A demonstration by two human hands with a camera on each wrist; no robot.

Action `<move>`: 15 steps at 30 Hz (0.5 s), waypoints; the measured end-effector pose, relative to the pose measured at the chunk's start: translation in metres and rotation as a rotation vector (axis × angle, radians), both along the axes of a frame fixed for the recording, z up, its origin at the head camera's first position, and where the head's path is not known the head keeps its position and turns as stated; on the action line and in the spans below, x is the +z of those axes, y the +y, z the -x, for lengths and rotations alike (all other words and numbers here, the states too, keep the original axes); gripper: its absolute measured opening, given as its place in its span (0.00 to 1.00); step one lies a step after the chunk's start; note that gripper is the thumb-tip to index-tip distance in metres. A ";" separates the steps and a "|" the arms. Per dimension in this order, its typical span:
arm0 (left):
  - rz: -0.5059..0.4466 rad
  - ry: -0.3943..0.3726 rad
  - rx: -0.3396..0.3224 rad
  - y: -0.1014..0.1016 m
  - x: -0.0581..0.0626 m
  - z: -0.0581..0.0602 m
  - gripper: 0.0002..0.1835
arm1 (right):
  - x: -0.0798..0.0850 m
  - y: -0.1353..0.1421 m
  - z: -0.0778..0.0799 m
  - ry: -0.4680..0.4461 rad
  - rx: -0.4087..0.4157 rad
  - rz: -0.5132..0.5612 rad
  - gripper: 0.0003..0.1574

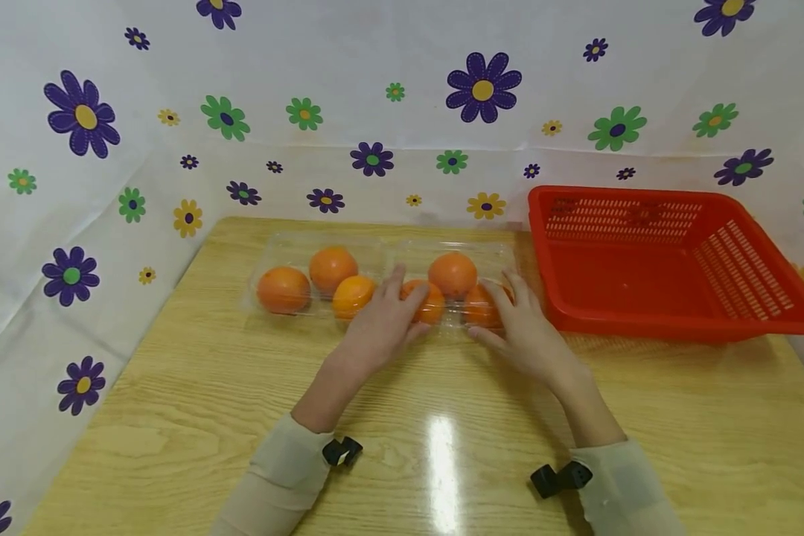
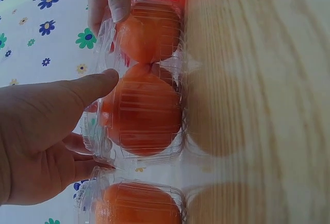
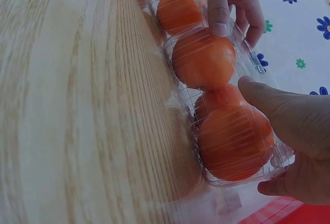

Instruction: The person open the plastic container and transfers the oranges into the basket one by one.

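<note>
A clear plastic clamshell box (image 1: pixel 496 253) holds 3 oranges (image 1: pixel 452 275) and stands near the back of the table. My left hand (image 1: pixel 382 324) grips its left end, thumb on the near upper edge and fingers reaching over to the side. At the other end my right hand (image 1: pixel 529 335) holds the box the same way, its thumb (image 3: pixel 258 90) along the upper rim. The lid lies over the fruit; whether it is latched I cannot tell. Close by on the left is a second clear box (image 1: pixel 284 246), with 3 more oranges (image 1: pixel 284 290) in it.
A red plastic basket (image 1: pixel 643 324) with slotted sides stands to the right of the boxes. Behind the wooden table (image 1: pixel 194 417) hangs a white flower-print cloth (image 1: pixel 402 67), which also covers the left side.
</note>
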State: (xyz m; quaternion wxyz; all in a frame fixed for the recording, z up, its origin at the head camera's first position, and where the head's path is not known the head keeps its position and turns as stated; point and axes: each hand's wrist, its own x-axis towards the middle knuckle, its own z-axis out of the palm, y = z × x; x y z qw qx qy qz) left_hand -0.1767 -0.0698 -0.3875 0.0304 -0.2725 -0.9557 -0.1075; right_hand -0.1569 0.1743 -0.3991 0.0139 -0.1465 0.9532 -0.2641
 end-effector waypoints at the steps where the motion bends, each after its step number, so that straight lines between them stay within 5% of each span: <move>1: 0.004 0.006 -0.001 0.000 0.000 0.001 0.29 | 0.001 0.000 0.000 0.004 0.003 0.000 0.46; 15: -0.013 -0.069 -0.009 -0.003 0.002 0.006 0.30 | 0.000 0.004 0.002 -0.011 0.031 0.016 0.43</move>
